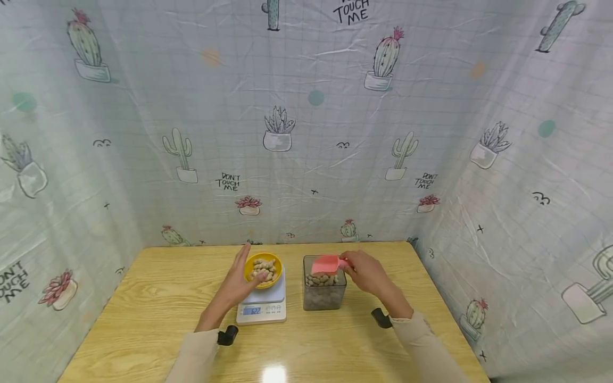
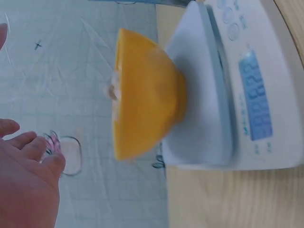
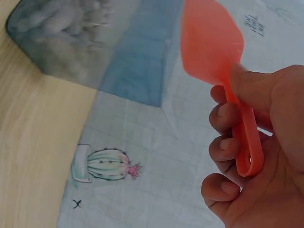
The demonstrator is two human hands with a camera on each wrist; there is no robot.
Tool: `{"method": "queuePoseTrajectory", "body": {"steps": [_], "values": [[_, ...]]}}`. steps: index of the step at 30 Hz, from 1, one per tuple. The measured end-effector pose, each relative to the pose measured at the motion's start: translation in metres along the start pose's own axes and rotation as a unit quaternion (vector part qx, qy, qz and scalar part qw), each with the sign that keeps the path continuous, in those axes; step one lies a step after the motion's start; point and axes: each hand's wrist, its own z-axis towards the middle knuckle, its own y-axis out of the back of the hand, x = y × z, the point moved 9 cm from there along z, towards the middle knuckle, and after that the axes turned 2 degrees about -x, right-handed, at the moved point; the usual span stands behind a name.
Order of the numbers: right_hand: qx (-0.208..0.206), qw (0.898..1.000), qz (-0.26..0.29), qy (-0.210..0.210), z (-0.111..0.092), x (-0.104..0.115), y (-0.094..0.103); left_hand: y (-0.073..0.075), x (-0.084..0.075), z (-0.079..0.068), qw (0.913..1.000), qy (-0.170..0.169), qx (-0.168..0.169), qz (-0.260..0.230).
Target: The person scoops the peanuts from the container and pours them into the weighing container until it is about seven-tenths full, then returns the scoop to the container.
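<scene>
A yellow bowl of unshelled peanuts stands on a white digital scale whose display is lit. My left hand is beside and above the bowl, fingers spread, holding nothing; in the left wrist view its fingers are apart from the bowl. With my right hand I grip the handle of a pink scoop, fingers curled round it. The scoop is over the opening of a clear, dark-tinted square container that holds more peanuts. In the right wrist view the scoop is above the container's rim.
Everything stands on a wood-grain table. A curtain printed with cacti surrounds its back and sides. A black camera mount sits at each wrist, the left one near the scale's front corner.
</scene>
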Motion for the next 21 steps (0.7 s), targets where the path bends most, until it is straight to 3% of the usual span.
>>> {"method": "queuePoseTrajectory", "body": {"steps": [10, 16, 21], "values": [[0.008, 0.991, -0.12, 0.063, 0.004, 0.017, -0.039, -0.002, -0.028, 0.001, 0.9986, -0.024, 0.026, 0.04], [0.017, 0.993, -0.104, 0.045, 0.004, 0.013, -0.043, -0.003, -0.037, 0.0, 0.9961, -0.044, 0.028, 0.071], [0.002, 0.997, -0.069, 0.028, 0.008, 0.008, -0.031, -0.002, -0.047, 0.001, 0.9928, -0.055, 0.016, 0.105]]}}
